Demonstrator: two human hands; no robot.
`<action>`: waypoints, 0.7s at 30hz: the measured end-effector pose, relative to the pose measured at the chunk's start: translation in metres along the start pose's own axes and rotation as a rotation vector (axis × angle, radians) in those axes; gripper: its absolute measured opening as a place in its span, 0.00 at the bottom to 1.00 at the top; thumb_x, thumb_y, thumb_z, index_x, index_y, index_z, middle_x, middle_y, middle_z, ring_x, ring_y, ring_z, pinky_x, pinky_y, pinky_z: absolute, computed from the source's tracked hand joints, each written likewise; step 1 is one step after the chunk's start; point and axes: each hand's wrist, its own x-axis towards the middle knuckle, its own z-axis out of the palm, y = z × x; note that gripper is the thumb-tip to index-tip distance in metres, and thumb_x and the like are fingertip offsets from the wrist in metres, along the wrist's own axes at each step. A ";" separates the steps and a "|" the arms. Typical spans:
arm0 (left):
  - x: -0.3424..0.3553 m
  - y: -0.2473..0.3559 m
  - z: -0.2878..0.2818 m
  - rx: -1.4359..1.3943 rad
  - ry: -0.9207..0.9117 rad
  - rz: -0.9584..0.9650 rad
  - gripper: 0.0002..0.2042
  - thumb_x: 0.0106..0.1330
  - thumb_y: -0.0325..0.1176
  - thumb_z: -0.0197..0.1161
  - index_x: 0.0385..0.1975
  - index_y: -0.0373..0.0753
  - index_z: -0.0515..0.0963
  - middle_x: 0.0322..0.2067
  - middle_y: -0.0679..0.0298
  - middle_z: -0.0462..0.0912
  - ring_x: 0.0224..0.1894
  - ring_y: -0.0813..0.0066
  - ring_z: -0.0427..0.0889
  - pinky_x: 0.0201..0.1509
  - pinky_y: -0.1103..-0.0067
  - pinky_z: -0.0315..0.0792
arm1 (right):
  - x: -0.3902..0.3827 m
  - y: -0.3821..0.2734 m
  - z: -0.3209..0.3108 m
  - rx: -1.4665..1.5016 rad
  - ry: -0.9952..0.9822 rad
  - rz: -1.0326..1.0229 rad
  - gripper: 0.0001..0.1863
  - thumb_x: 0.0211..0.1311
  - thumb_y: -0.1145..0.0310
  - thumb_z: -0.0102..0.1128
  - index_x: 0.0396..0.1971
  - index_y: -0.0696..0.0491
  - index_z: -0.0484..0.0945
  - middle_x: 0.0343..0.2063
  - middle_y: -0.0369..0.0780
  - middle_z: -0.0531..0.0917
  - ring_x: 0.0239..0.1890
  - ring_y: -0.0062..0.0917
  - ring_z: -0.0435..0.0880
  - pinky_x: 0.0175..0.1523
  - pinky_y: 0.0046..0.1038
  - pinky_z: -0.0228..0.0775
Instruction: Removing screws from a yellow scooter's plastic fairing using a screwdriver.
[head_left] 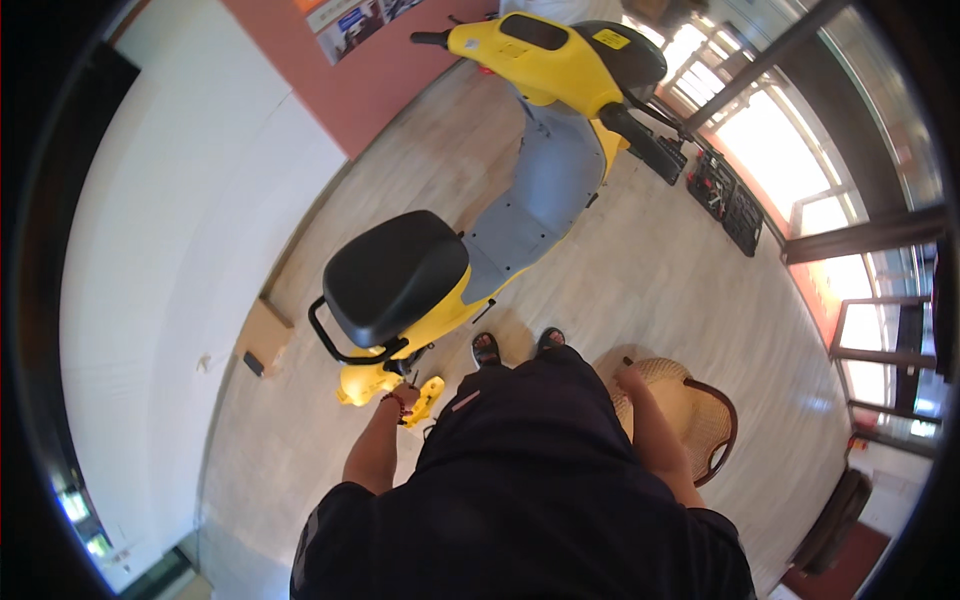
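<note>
A yellow scooter (455, 295) with a black seat (395, 275) and a grey footboard (515, 235) stands in front of me. Down at its rear, my left hand (408, 394) is closed beside a curved yellow plastic piece (427, 400); a thin dark bit shows by the fingers, too small to name. Another rounded yellow part (363, 384) is under the black rear grab rail (328, 340). My right hand (628, 380) hangs at my right side, closed, with the short dark end of a small object (627, 361) sticking out of it.
A wicker chair (675, 400) with a brown curved rim is close on my right. An open black tool case (725, 200) lies on the floor by the windows. At the left wall stands a cardboard box (265, 335). The scooter's handlebar (432, 38) is turned.
</note>
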 end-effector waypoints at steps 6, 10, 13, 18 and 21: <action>-0.006 -0.043 0.037 -0.155 0.037 -0.181 0.12 0.64 0.35 0.50 0.43 0.40 0.75 0.34 0.61 0.78 0.28 0.69 0.79 0.27 0.74 0.78 | -0.025 0.026 0.031 1.075 -0.154 0.755 0.10 0.64 0.68 0.47 0.28 0.51 0.78 0.17 0.35 0.76 0.16 0.24 0.72 0.22 0.27 0.61; -0.013 -0.060 0.070 -0.338 0.106 -0.156 0.09 0.61 0.33 0.53 0.36 0.36 0.74 0.22 0.63 0.73 0.23 0.72 0.74 0.26 0.72 0.77 | 0.004 0.057 0.009 1.055 -0.428 0.592 0.10 0.63 0.67 0.49 0.23 0.52 0.75 0.11 0.33 0.71 0.14 0.25 0.71 0.20 0.28 0.60; -0.022 -0.055 0.102 -0.437 0.112 -0.184 0.09 0.59 0.33 0.53 0.34 0.35 0.74 0.21 0.62 0.73 0.22 0.71 0.74 0.25 0.73 0.76 | 0.058 0.070 -0.040 0.191 -0.317 0.102 0.06 0.53 0.69 0.54 0.22 0.53 0.77 0.18 0.37 0.78 0.22 0.29 0.77 0.27 0.35 0.69; -0.047 -0.018 0.158 -0.252 0.042 -0.174 0.13 0.64 0.36 0.50 0.43 0.36 0.74 0.32 0.56 0.78 0.28 0.67 0.79 0.28 0.72 0.79 | 0.075 0.038 -0.129 0.681 0.088 -0.059 0.12 0.48 0.74 0.53 0.34 0.58 0.80 0.26 0.41 0.83 0.28 0.28 0.82 0.30 0.30 0.72; -0.060 0.012 0.174 -0.045 0.060 -0.082 0.14 0.65 0.36 0.51 0.44 0.36 0.75 0.34 0.57 0.79 0.30 0.66 0.80 0.29 0.72 0.79 | 0.064 0.027 -0.155 0.943 0.147 0.066 0.14 0.55 0.73 0.47 0.38 0.58 0.80 0.24 0.40 0.83 0.22 0.23 0.77 0.26 0.26 0.70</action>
